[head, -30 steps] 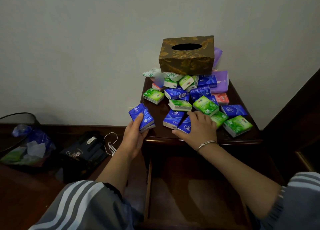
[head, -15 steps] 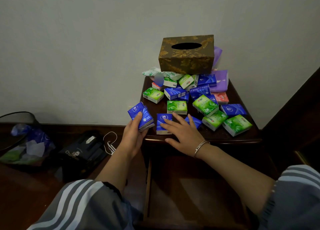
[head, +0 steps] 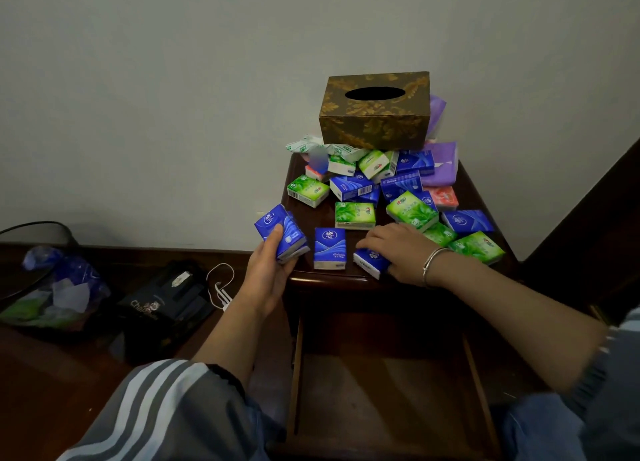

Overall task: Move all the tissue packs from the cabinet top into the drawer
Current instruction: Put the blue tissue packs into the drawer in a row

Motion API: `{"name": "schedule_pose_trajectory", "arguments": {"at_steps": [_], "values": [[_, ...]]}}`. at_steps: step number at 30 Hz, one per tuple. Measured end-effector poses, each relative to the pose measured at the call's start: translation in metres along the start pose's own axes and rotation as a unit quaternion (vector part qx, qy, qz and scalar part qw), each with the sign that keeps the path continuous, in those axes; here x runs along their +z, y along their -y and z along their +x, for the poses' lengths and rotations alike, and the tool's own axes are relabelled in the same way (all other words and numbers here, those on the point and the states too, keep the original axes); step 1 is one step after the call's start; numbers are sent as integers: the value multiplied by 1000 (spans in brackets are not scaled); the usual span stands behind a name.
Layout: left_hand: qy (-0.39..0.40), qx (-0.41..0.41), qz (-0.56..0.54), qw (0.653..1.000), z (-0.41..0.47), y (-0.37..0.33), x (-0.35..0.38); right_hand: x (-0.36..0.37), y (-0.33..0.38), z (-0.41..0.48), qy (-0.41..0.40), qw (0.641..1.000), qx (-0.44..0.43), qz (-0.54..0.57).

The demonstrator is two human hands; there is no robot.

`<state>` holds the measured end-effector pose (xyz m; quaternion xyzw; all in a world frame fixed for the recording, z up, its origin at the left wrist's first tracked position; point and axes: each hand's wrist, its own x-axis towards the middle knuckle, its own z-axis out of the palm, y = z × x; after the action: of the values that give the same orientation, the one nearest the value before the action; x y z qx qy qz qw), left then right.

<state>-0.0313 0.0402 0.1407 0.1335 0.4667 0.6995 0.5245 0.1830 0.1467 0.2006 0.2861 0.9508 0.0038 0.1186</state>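
Dark cabinet top [head: 327, 218], heaped blue, green tissue packs [head: 353, 187]

Blue, green tissue packs [head: 355, 214]; gold-leaf-patterned brown tissue box [head: 374, 114].

A gold-patterned tissue box [head: 374, 114] stands against the pale wall [head: 173, 79], and low at left sit a black bin [head: 59, 235] holding crumpled plastic [head: 65, 287], a dark lettered box [head: 162, 297] and what looks like a white cable [head: 221, 284].
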Motion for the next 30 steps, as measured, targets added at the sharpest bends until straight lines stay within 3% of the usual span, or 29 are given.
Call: {"name": "schedule_pose_trajectory", "arguments": {"at_steps": [3, 5, 8, 10, 15, 20, 26, 30], "values": [[-2, 4, -11, 1000, -1, 0, 1, -8, -3, 1, -21, 1000, 22, 3], [-5, 5, -18, 1000, -1, 1, 1, -16, -3, -4, -46, 987, 69, 137], [-8, 6, -31, 999, 0, 2, -1, -27, 15, 7, -151, 925, 174, 301], [-5, 10, -32, 999, -1, 2, -1, -25, 34, 28, -175, 909, 236, 295], [0, 21, -24, 999, -2, 2, 0, 2, 78, 62, -142, 884, 327, 302], [3, 20, -5, 1000, -2, 0, 1, 11, 83, 70, -163, 853, 362, 340], [12, -30, 3, 999, -8, -10, 13, 5, 90, 76, -216, 706, 380, 557], [30, -96, -36, 994, -23, -8, 17, 11, 93, 63, -259, 616, 338, 663]]}}
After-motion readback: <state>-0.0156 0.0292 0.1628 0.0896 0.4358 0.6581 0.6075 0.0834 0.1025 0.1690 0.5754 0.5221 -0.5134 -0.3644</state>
